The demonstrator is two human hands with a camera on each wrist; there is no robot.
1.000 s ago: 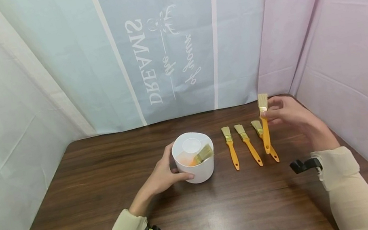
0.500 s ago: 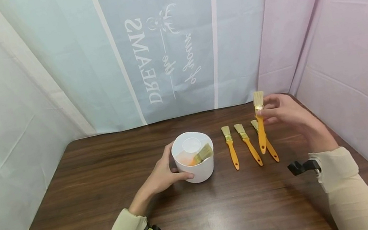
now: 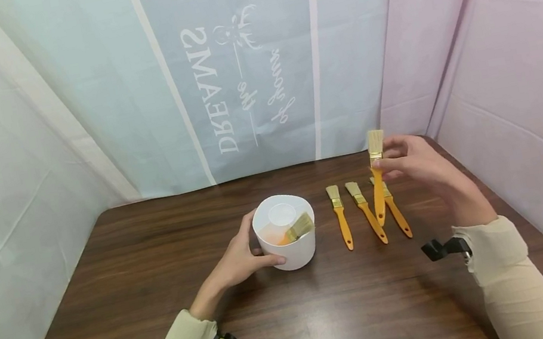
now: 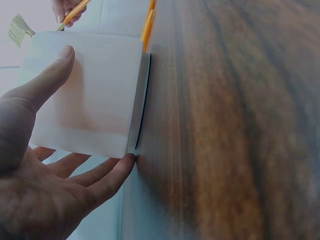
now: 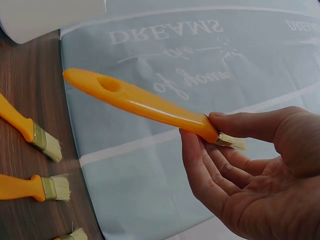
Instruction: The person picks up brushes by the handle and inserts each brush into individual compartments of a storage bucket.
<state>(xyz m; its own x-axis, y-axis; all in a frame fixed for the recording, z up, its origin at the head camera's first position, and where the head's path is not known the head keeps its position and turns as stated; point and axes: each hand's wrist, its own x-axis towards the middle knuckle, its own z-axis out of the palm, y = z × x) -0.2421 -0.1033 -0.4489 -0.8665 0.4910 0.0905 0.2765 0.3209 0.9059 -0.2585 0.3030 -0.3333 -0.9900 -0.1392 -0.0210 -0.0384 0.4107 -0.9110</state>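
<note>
My left hand (image 3: 238, 260) grips the side of a white plastic tub (image 3: 298, 257) standing on the table, thumb in front and fingers behind. In the left wrist view the thumb presses the tub wall (image 4: 102, 95) and the other fingers curl under its far side. One paintbrush (image 3: 299, 227) leans inside the tub, bristles up at the rim. My right hand (image 3: 414, 162) pinches another paintbrush (image 3: 378, 193) near its metal ferrule, raised above the table with bristles up. Its yellow handle (image 5: 135, 102) points away from the hand in the right wrist view.
Three more yellow-handled paintbrushes, a left one (image 3: 344, 226), a middle one (image 3: 370, 218) and a right one (image 3: 400, 219), lie side by side right of the tub. A dark wooden table (image 3: 299, 328) carries everything. A printed cloth (image 3: 257, 87) hangs along its back edge.
My right hand has shifted left and slightly up with the pinched paintbrush, from over the right-hand brush toward the middle one. The left hand and tub stay in place.
</note>
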